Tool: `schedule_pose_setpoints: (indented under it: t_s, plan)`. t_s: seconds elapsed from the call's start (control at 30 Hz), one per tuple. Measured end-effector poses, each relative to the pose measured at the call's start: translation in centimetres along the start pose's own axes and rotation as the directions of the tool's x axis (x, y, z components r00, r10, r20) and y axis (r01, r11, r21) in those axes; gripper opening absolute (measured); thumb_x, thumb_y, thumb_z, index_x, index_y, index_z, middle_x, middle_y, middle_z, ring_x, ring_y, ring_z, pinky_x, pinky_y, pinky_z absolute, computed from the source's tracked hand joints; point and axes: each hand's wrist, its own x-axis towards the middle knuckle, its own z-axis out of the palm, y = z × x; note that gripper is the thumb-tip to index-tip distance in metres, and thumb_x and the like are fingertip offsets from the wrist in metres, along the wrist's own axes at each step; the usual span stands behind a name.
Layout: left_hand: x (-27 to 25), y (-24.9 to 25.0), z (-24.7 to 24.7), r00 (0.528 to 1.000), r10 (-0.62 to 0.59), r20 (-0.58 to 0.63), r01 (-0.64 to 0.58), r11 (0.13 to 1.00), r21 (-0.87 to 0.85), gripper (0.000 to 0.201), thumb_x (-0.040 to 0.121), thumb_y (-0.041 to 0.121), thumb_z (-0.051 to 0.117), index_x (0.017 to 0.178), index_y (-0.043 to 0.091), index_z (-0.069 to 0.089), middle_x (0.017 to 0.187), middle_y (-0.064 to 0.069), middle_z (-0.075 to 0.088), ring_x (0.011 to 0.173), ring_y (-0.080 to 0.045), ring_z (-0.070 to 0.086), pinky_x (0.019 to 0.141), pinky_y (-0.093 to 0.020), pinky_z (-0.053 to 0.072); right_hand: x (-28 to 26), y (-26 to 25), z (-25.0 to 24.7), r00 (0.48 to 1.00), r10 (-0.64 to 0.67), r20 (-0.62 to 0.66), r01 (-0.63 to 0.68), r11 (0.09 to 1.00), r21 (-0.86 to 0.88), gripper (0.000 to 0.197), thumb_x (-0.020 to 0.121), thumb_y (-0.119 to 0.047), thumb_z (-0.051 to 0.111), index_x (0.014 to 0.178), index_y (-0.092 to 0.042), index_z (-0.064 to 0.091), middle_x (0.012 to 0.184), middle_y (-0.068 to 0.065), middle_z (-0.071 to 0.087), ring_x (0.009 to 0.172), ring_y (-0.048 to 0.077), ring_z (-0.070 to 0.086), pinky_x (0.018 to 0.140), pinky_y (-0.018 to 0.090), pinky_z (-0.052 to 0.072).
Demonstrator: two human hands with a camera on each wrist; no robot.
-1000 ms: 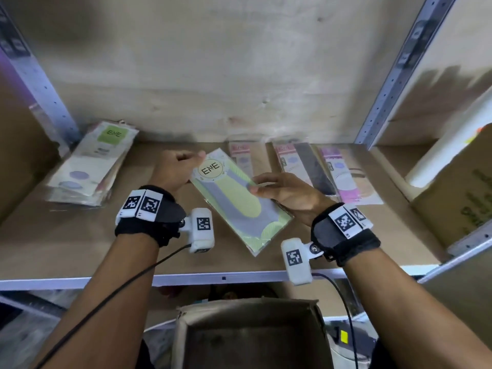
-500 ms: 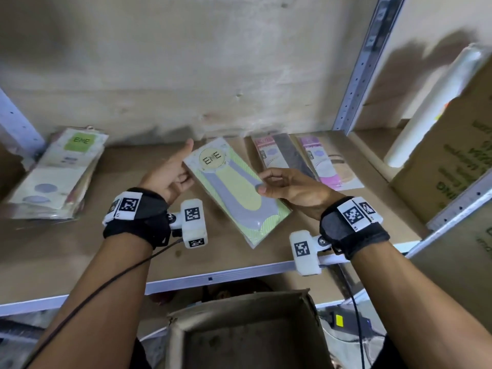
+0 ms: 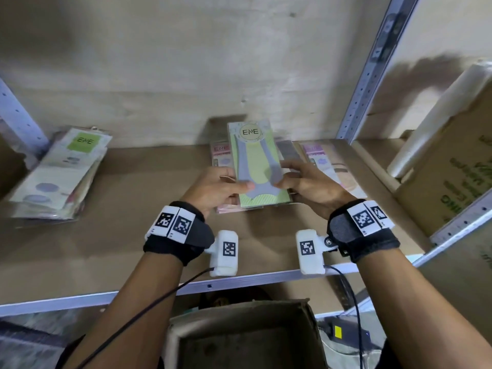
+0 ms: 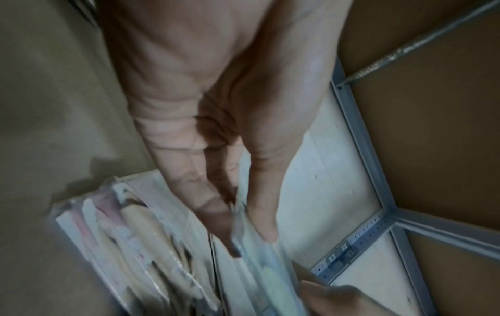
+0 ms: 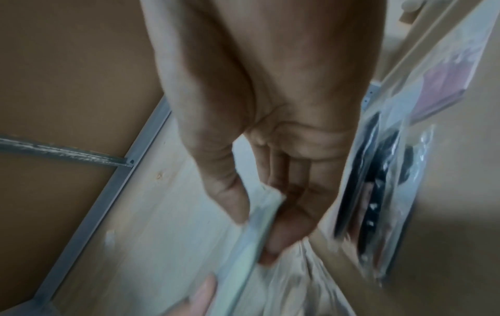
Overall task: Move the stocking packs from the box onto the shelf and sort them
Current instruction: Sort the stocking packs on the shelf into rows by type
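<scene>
A green ENE stocking pack [image 3: 257,166] with a grey sock shape is held by its lower end over the pink packs [image 3: 221,155] at the back middle of the shelf [image 3: 127,243]. My left hand [image 3: 217,187] pinches its left edge, thumb on top. My right hand [image 3: 306,182] pinches its right edge. The left wrist view shows thumb and fingers clamped on the pack's edge [image 4: 249,245]; the right wrist view shows the same grip on the pack [image 5: 257,231]. A stack of green ENE packs [image 3: 61,177] lies at the shelf's left. The cardboard box [image 3: 245,339] stands open below the shelf.
A dark pack [image 3: 288,153] and a purple pack [image 3: 327,166] lie to the right of the pink ones. A grey upright post [image 3: 370,67] bounds the bay on the right. Beyond it are a white roll [image 3: 436,121] and a printed carton [image 3: 458,177].
Both hands took hold of the green pack, turned it from slanted to upright and moved it back and right, over the pink packs. The head view also shifted right.
</scene>
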Motion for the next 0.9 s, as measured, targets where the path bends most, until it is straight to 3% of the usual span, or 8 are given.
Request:
schedule_pose_setpoints:
  t_s: [0.13,0.33,0.43,0.53,0.6,0.67,0.77,0.9]
  plan:
    - [0.3,0.0,0.9,0.994,0.01,-0.112,-0.006,0.999,0.036,0.041,0.075,0.014,0.087,0.107,-0.005,0.071,0.1,-0.02,0.076,0.074,-0.023,0.067,0.069,-0.036,0.062,-0.2,-0.2,-0.7,1.0,0.014,0.02,-0.013,0.999,-0.039,0.062,0.082,0.013,0.064,0.138,-0.011,0.053,0.089,0.009,0.063,0.076,0.019,0.069,0.063,0.029,0.057]
    - [0.4,0.2,-0.2,0.962,0.028,-0.272,-0.005,0.996,0.085,0.028,0.069,0.017,0.092,0.085,0.006,0.073,0.07,-0.01,0.072,0.042,-0.014,0.049,0.052,-0.03,0.046,0.1,0.1,0.9,0.997,-0.012,-0.07,0.005,0.994,-0.107,0.05,0.082,0.001,0.076,0.128,-0.006,0.057,0.089,0.014,0.063,0.082,0.034,0.068,0.079,0.056,0.059]
    - [0.5,0.0,-2.2,0.942,0.053,-0.331,0.007,0.984,0.179,0.034,0.071,0.018,0.09,0.099,0.005,0.075,0.083,-0.009,0.075,0.04,-0.006,0.053,0.054,-0.022,0.049,1.1,-0.7,2.7,0.998,-0.02,-0.055,0.009,0.982,-0.188,0.049,0.08,-0.001,0.079,0.124,-0.004,0.057,0.081,0.006,0.063,0.057,0.019,0.066,0.054,0.037,0.06]
    - [0.2,-0.5,-5.5,0.93,0.042,-0.366,0.041,0.976,0.215,0.04,0.075,0.015,0.087,0.111,0.004,0.073,0.091,-0.008,0.075,0.061,-0.008,0.067,0.058,-0.019,0.056,3.1,-2.0,5.6,0.997,-0.055,-0.053,0.037,0.954,-0.299,0.054,0.077,-0.004,0.082,0.125,-0.002,0.057,0.079,0.003,0.062,0.065,0.023,0.067,0.067,0.04,0.062]
    - [-0.2,-0.6,-8.0,0.909,0.026,-0.415,0.072,0.973,0.219,0.041,0.074,0.015,0.087,0.111,0.003,0.073,0.099,-0.012,0.076,0.084,-0.024,0.071,0.084,-0.036,0.061,4.2,-2.8,8.3,0.997,-0.074,-0.02,0.06,0.911,-0.407,0.05,0.077,-0.01,0.083,0.121,-0.004,0.061,0.084,0.008,0.071,0.066,0.024,0.071,0.069,0.036,0.062]
    - [-0.8,-0.7,-10.2,0.889,0.025,-0.457,0.097,0.965,0.243,0.022,0.073,0.012,0.087,0.092,0.008,0.076,0.097,-0.017,0.075,0.087,-0.031,0.069,0.096,-0.049,0.056,5.1,-3.2,11.0,0.996,-0.084,0.003,0.075,0.875,-0.479,0.046,0.076,-0.013,0.084,0.117,-0.002,0.065,0.093,0.013,0.074,0.074,0.024,0.074,0.076,0.038,0.062]
    - [-1.5,-1.4,-12.5,0.862,-0.007,-0.507,0.179,0.94,0.291,0.022,0.069,0.01,0.09,0.067,0.017,0.069,0.088,-0.018,0.074,0.08,-0.028,0.067,0.092,-0.052,0.057,6.1,-3.3,14.4,0.999,-0.049,0.018,0.05,0.837,-0.546,0.034,0.074,-0.012,0.086,0.099,0.005,0.069,0.094,0.018,0.074,0.082,0.028,0.075,0.078,0.042,0.062]
    - [-2.0,-2.6,-14.3,0.841,-0.106,-0.53,0.308,0.9,0.31,0.028,0.065,0.018,0.093,0.084,0.007,0.075,0.091,-0.017,0.075,0.094,-0.033,0.072,0.092,-0.042,0.058,7.2,-3.1,17.5,0.997,0.052,0.05,-0.006,0.752,-0.659,0.025,0.074,-0.01,0.085,0.081,0.0,0.063,0.08,0.015,0.072,0.073,0.026,0.075,0.072,0.039,0.063]
